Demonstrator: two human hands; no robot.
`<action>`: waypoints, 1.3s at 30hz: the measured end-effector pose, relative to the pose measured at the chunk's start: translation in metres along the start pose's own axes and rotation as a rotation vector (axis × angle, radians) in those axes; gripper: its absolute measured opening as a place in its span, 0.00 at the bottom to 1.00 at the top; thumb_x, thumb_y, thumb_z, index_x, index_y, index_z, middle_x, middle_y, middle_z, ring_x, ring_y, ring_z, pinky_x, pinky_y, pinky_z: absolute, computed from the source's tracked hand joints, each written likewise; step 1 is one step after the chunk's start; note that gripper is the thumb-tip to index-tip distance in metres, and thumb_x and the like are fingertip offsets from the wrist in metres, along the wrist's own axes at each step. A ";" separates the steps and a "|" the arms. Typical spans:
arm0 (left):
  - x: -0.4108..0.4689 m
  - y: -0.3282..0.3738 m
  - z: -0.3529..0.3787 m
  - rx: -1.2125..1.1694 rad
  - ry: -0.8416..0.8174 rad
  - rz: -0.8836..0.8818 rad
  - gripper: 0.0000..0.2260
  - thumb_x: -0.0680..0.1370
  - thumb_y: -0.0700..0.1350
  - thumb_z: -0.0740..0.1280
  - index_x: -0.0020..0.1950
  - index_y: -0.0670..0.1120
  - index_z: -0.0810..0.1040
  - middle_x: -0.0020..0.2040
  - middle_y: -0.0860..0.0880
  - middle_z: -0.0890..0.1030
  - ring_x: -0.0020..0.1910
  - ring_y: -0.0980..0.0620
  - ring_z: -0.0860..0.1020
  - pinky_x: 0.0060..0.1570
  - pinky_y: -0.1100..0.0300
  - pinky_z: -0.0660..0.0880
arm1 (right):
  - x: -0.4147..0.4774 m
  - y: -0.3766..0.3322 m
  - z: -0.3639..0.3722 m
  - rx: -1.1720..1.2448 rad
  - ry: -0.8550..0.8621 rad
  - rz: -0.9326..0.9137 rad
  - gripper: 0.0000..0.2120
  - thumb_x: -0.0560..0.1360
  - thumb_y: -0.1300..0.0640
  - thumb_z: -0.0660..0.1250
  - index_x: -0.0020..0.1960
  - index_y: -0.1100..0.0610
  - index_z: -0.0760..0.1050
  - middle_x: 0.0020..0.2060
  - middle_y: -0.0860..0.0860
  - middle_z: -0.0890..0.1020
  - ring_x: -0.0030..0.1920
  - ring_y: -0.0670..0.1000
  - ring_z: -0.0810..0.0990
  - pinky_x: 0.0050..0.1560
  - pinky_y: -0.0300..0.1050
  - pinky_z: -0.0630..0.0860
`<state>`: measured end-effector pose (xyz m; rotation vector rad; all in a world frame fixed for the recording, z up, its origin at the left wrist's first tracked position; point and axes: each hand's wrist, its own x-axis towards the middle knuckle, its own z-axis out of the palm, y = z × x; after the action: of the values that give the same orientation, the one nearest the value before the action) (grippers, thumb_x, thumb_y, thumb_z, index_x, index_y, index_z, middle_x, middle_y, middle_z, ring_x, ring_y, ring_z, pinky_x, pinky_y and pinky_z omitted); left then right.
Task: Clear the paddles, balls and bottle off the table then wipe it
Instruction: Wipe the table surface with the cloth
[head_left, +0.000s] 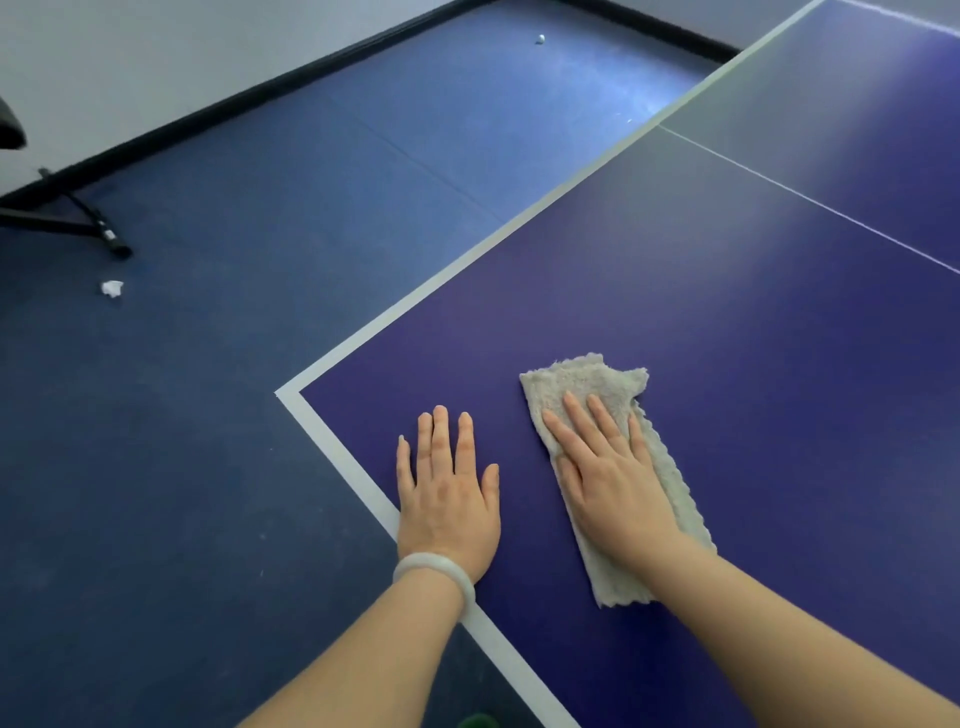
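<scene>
Scene: A person leans over the near left corner of a blue table-tennis table (727, 312), both palms down on its top.
Right hand: The right hand (608, 467) lies flat on a folded grey cloth (576, 379), fingers straight and slightly spread, pressing it to the surface close to the near edge.
Left hand: The left hand (447, 499) is spread flat on bare table just left of the cloth, beside the white edge line. It holds nothing, and a pale bangle (434, 569) sits on the wrist.
Step in hand: This looks like the wipe, since no paddle, ball or bottle shows on the stretch of table in view.
Off the table: A small white object (541, 39) lies on the far floor (208, 415) — perhaps a ball, too small to tell. A crumpled white scrap (111, 288) lies at left near a black stand (78, 218).
Next move: Likely a firm sweep of the cloth away from the corner toward the far right, where most of the top lies. That calls for even downward pressure so the cloth slides flat rather than bunching — the left hand serving as brace.
</scene>
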<state>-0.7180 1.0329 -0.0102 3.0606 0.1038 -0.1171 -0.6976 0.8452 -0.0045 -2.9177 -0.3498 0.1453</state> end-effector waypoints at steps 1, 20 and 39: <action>0.000 0.000 0.000 -0.002 -0.001 0.001 0.30 0.80 0.58 0.38 0.81 0.48 0.44 0.81 0.45 0.45 0.79 0.46 0.42 0.77 0.44 0.42 | 0.004 0.003 0.000 -0.011 0.000 0.029 0.25 0.83 0.45 0.42 0.80 0.43 0.50 0.80 0.44 0.49 0.79 0.47 0.40 0.78 0.56 0.38; -0.002 -0.004 -0.002 -0.034 0.003 0.025 0.30 0.82 0.59 0.45 0.81 0.46 0.48 0.81 0.44 0.48 0.80 0.45 0.44 0.77 0.44 0.43 | -0.191 -0.004 0.010 -0.029 -0.034 0.692 0.29 0.79 0.44 0.36 0.79 0.46 0.37 0.79 0.46 0.41 0.79 0.49 0.37 0.77 0.61 0.40; -0.220 0.167 0.009 0.083 -0.469 0.628 0.54 0.71 0.74 0.59 0.74 0.49 0.24 0.72 0.41 0.21 0.69 0.39 0.21 0.65 0.34 0.25 | -0.383 0.061 0.008 0.114 0.141 1.294 0.28 0.83 0.48 0.45 0.79 0.47 0.39 0.80 0.47 0.43 0.79 0.49 0.39 0.77 0.59 0.38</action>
<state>-0.9260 0.8522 0.0103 2.8782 -0.8860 -0.7876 -1.0549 0.6950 0.0034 -2.5073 1.4968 0.1192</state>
